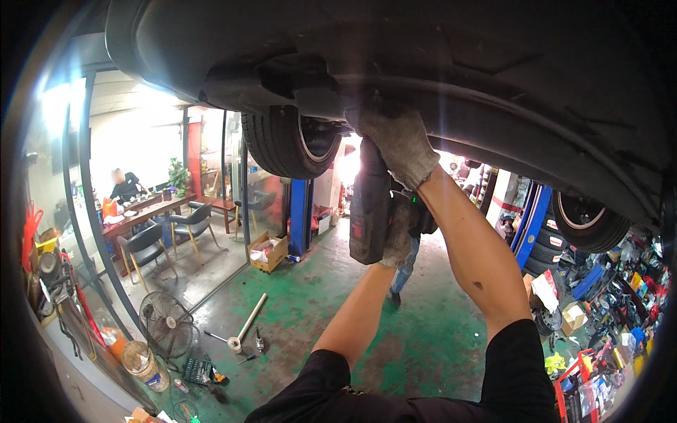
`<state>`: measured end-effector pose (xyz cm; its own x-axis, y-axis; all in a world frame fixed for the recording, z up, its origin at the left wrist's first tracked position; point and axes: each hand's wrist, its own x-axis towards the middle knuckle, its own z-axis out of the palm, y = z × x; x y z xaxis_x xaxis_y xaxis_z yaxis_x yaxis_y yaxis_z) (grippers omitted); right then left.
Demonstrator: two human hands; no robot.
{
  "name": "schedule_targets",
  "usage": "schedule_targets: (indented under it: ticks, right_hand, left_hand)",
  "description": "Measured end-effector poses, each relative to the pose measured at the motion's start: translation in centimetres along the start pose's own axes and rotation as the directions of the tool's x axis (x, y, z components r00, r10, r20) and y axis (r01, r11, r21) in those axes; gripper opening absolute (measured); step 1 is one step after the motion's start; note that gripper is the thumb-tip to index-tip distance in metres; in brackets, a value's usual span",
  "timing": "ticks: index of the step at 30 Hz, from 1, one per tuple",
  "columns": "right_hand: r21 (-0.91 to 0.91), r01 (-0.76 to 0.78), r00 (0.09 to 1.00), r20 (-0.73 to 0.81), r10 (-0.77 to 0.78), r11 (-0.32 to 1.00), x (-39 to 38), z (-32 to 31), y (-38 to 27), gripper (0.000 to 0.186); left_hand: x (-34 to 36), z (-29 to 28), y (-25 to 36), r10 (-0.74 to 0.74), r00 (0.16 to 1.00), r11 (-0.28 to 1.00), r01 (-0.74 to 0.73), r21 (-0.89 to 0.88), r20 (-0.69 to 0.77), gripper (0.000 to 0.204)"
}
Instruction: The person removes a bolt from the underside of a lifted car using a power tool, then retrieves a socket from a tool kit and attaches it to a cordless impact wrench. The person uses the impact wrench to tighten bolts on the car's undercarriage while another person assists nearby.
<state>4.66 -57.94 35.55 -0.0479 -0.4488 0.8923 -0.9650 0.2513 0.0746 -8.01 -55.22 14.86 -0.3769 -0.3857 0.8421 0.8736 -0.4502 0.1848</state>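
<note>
Overhead is the dark underside of a raised car (508, 99). My left hand (400, 243), in a grey work glove, is closed round the grip of a dark cordless power tool (368, 204) with red patches, held upright below the car. Its working end is lost in shadow and behind my glove. Higher up, my right hand (403, 144), also gloved, lies at the top of the tool, close against the car's lower edge. The fingers of that hand vanish into the dark, so their grip is hidden. A car wheel (293, 144) hangs just left of it.
Blue lift posts (300, 215) stand left and right. Another person's leg (407, 268) shows behind the tool. On the green floor lie a long-handled tool (250, 321), a fan (166, 321), a socket set (201, 371) and a carton (268, 254). Parts clutter (599, 303) fills the right.
</note>
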Motion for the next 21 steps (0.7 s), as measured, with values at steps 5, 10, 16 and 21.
schedule_targets:
  ticks: [5, 10, 16, 21]
  right_hand:
    - [0.088, -0.205, 0.979, -0.001, 0.206, 0.975, -0.3, -0.4, -1.5, 0.024]
    - [0.015, -0.135, 0.99, -0.036, 0.136, 0.991, -0.4, -0.3, -1.9, 0.024]
    - [-0.344, 0.07, 0.994, -0.058, -0.095, 0.936, -1.4, -0.7, 0.2, 0.021]
    - [-0.62, 0.07, 0.995, -0.017, -0.103, 0.782, -6.2, -3.4, 0.3, 0.024]
  left_hand:
    - [0.1, 0.1, 0.0, -0.002, 1.0, 1.0, 0.002, -0.014, 0.018, 0.038]
    - [0.3, -0.3, 0.0, 0.008, 0.999, 1.0, -0.007, -0.024, 0.033, 0.038]
    - [0.7, -1.5, 0.1, -0.035, 0.997, 0.994, 0.042, -0.102, 0.069, 0.037]
    - [0.2, -1.9, 0.0, -0.078, 0.992, 0.996, 0.082, -0.032, 0.096, 0.046]
